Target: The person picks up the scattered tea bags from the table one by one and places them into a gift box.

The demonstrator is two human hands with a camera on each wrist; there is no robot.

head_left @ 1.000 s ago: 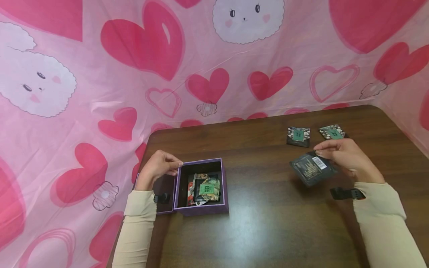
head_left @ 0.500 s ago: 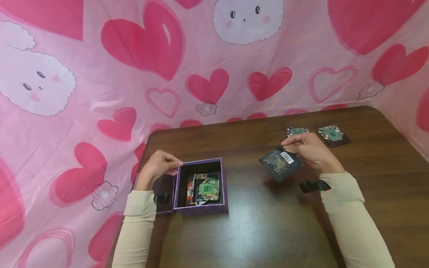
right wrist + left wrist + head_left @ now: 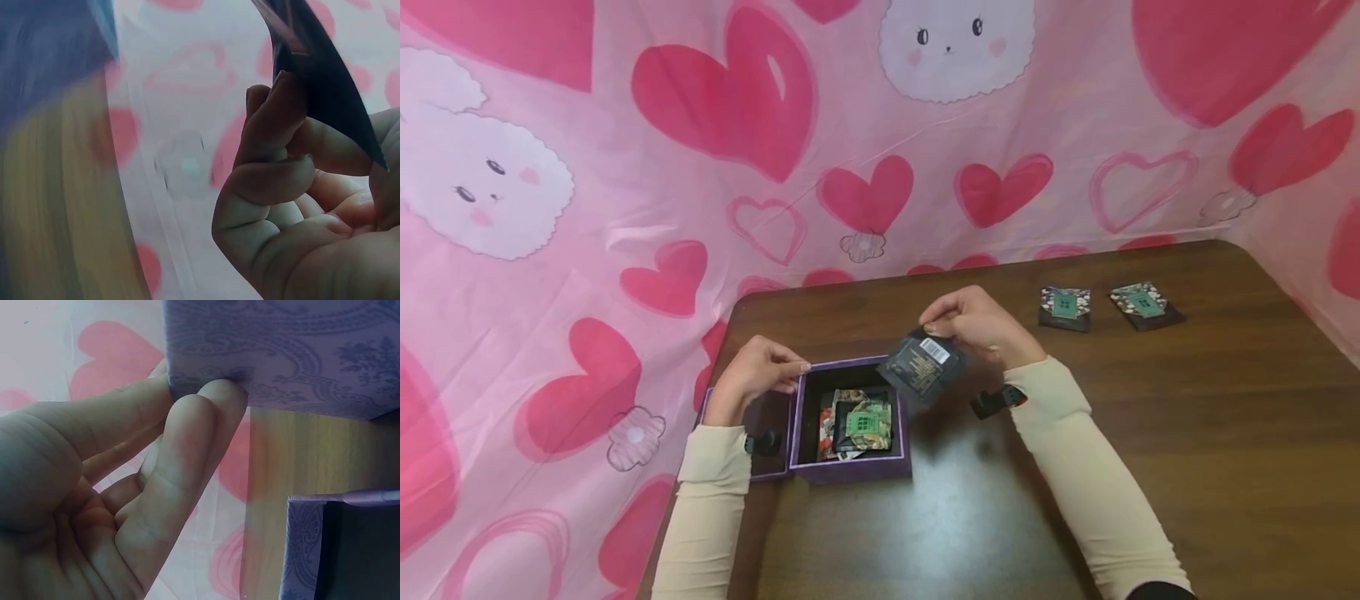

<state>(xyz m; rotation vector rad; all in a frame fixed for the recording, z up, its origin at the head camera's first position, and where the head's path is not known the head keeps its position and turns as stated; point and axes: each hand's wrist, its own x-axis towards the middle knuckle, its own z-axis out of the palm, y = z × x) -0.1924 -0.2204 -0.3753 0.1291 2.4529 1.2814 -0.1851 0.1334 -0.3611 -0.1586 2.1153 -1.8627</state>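
Black packet [image 3: 921, 368] aloft near open purple box [image 3: 861, 472]

Cream sleeves [image 3: 703, 529] end in broad cuffs [image 3: 718, 454]. Black wrist devices [image 3: 763, 442] show beyond, the right one touched with orange.

Head view: forward, down over table [image 3: 1217, 433]. Wrist views: close on hands [image 3: 150, 512] [image 3: 312, 250], both sharing heart-print cloth [image 3: 835, 108].

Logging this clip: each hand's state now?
Left hand: pinching the square purple patterned box at a corner.
Right hand: pinching a flat black square packet.
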